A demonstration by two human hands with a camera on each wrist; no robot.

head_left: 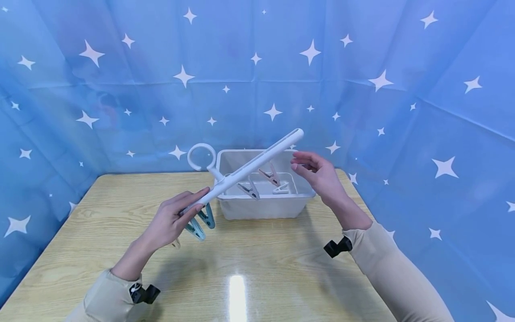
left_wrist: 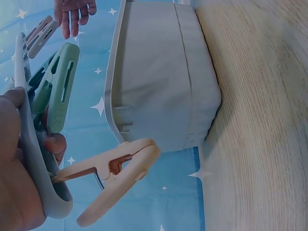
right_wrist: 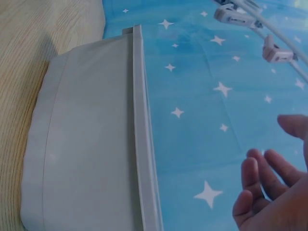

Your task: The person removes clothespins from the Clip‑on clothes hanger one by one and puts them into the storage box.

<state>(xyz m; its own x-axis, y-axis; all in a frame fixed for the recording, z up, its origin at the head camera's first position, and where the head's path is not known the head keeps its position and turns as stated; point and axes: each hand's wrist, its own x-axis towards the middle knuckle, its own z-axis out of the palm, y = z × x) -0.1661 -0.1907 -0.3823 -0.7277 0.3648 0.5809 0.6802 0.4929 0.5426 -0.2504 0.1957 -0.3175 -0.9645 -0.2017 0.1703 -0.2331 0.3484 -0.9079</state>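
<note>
My left hand [head_left: 170,219] grips a white clip hanger [head_left: 249,167] near its lower end, with the bar slanting up to the right and its round hook [head_left: 201,145] on top. Two teal clothespins [head_left: 207,217] hang by the fingers. A peach clothespin [left_wrist: 120,178] dangles at the near end of the bar in the left wrist view. Farther along hang a grey clothespin [head_left: 250,191] and a pink clothespin [head_left: 270,176]. My right hand [head_left: 319,176] is raised beside the bar's far end, holding nothing, its fingers loosely bent and thumb apart.
Behind the hanger, a white plastic bin [head_left: 261,210] stands on the wooden table [head_left: 120,201]. Inside it lies a pale clothespin [head_left: 281,189]. A blue curtain [head_left: 225,40] with white stars surrounds the table at the back and sides.
</note>
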